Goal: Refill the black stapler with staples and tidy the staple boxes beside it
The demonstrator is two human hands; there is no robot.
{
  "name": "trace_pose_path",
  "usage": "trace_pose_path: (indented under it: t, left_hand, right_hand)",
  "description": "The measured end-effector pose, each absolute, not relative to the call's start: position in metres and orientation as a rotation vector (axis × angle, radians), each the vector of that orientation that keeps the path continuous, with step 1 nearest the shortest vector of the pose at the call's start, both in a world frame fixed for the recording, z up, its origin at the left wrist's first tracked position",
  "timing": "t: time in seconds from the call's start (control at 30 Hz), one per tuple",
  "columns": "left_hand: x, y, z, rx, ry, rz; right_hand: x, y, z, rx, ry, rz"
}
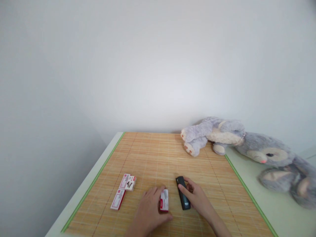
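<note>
My left hand [149, 210] rests on the bamboo mat [153, 154] with fingers curled around a small red and white box [164, 199], thumb under its near end. My right hand [196, 197] lies just to the right, fingers closed along a black stapler [183, 197] that lies flat on the mat, index finger on its top. The box and the stapler sit side by side, a small gap between them.
Three more small red and white boxes [124, 189] lie on the mat to the left. A grey plush rabbit [247, 148] lies on its side across the table's far right corner. The white table [278, 200] meets white walls.
</note>
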State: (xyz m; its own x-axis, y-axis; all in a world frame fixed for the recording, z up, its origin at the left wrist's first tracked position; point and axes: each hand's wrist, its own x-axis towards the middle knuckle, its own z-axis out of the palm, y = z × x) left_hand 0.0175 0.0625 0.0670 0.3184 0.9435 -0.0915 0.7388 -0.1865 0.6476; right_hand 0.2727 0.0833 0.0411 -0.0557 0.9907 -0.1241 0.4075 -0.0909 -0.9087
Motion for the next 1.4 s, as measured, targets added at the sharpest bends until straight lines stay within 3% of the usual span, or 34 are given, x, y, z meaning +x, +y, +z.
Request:
trace_pose_path:
  t: [0.23,0.93,1.07,1.17,1.23,1.4]
  left_hand:
    - [0.019,0.07,0.065,1.986,1.404,0.392]
    - [0.032,0.063,0.067,2.003,1.355,0.475]
    - [-0.012,0.069,0.069,1.758,1.504,0.627]
    - [-0.066,0.082,0.069,1.638,1.866,0.896]
    - [-0.1,0.09,0.065,1.569,2.109,0.89]
    - [-0.135,0.108,0.055,1.56,2.152,0.811]
  right_hand:
    - [0.256,0.065,0.027,-1.453,-1.244,1.423]
    - [0.233,0.059,0.03,-1.435,-1.172,1.38]
    - [0.237,0.053,0.037,-1.4,-1.118,1.416]
    - [0.239,0.049,0.04,-1.412,-1.045,1.41]
    - [0.238,0.048,0.041,-1.431,-1.027,1.392]
    - [0.236,0.049,0.044,-1.458,-1.062,1.393]
